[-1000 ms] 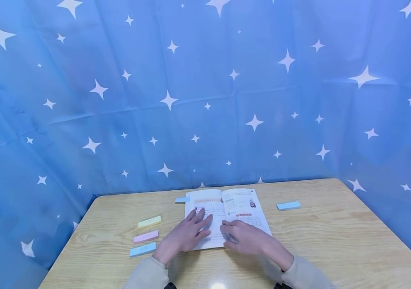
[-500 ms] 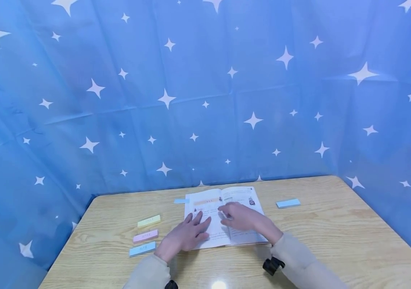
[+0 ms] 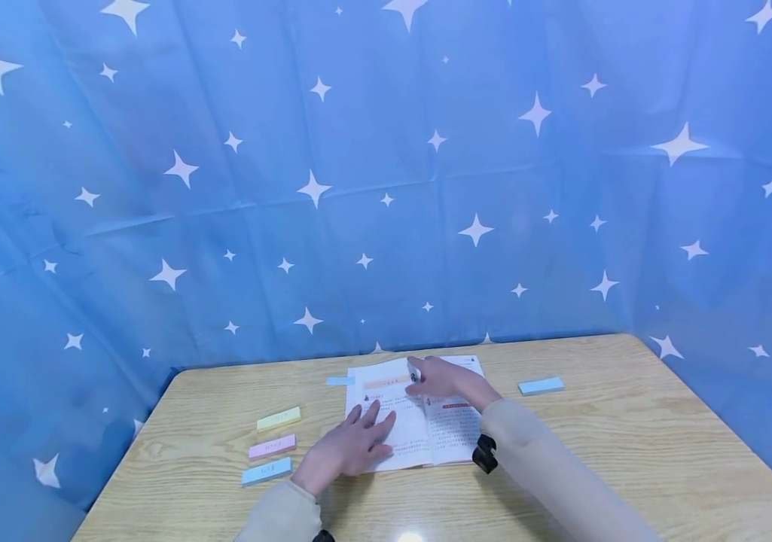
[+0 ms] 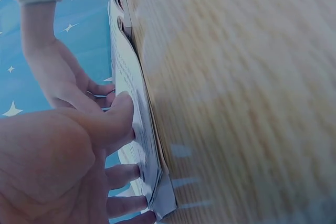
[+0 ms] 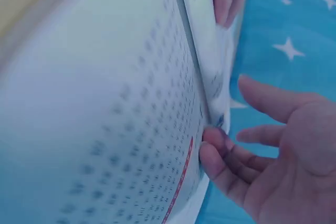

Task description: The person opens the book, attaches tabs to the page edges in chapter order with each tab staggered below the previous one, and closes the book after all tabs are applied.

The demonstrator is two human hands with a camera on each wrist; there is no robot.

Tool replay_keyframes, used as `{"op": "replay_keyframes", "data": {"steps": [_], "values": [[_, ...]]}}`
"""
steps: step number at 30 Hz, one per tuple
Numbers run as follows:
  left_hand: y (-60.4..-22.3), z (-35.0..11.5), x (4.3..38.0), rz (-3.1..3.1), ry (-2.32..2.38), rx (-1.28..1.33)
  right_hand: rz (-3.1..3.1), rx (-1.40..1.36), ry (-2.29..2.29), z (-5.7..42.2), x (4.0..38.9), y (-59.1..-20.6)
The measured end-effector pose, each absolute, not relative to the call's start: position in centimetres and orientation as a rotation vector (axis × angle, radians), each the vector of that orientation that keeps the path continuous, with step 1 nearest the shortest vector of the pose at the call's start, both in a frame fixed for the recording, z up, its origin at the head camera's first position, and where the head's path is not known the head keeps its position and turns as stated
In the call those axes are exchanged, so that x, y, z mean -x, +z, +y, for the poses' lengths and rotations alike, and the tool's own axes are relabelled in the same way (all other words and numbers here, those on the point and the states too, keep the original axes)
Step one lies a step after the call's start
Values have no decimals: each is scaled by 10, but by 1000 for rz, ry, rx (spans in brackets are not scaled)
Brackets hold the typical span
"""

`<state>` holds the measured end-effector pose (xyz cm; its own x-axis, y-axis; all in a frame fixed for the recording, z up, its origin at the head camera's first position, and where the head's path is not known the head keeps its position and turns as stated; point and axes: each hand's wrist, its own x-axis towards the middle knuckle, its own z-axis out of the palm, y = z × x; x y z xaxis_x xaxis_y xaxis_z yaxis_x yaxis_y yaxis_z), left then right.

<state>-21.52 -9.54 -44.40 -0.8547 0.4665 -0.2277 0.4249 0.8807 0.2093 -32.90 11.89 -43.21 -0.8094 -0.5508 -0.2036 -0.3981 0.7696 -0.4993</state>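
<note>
An open book (image 3: 453,433) with printed pages lies on the table, its left page (image 4: 131,87) and right page (image 5: 105,145) facing up. My left hand (image 3: 352,444) rests on the lower left page with its fingers spread. Up near the top of the gutter is my right hand (image 3: 441,376), which holds nothing. In the right wrist view, my right hand (image 5: 294,145) has its thumb extended and other fingertips touching the page by the fold. A blue paper tab (image 3: 340,381) sticks out from the book's left edge.
Left of the book lie yellow (image 3: 279,418), pink (image 3: 272,447) and blue sticky-note pads (image 3: 266,472) with writing on them. Another blue pad (image 3: 541,386) lies to the right. Behind the wooden table (image 3: 663,452) hangs a blue curtain (image 3: 386,226) with white stars.
My right hand has moved from the lower part of the book up along the gutter toward the top. The left hand has stayed on the left page.
</note>
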Motion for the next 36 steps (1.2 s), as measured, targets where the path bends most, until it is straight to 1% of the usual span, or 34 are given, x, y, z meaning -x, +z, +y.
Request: {"op": "replay_keyframes", "data": {"steps": [5, 15, 27, 36], "values": [[-444, -96, 215, 2769, 215, -644, 2607, 650, -604, 118, 335, -436], [-444, -95, 216, 2767, 238, -623, 2625, 614, -495, 115, 333, -438], [-440, -91, 213, 2766, 164, -590, 2629, 764, -348, 118, 322, -438], [-441, -90, 213, 2779, 132, -567, 2654, 881, -325, 121, 292, -438]]}}
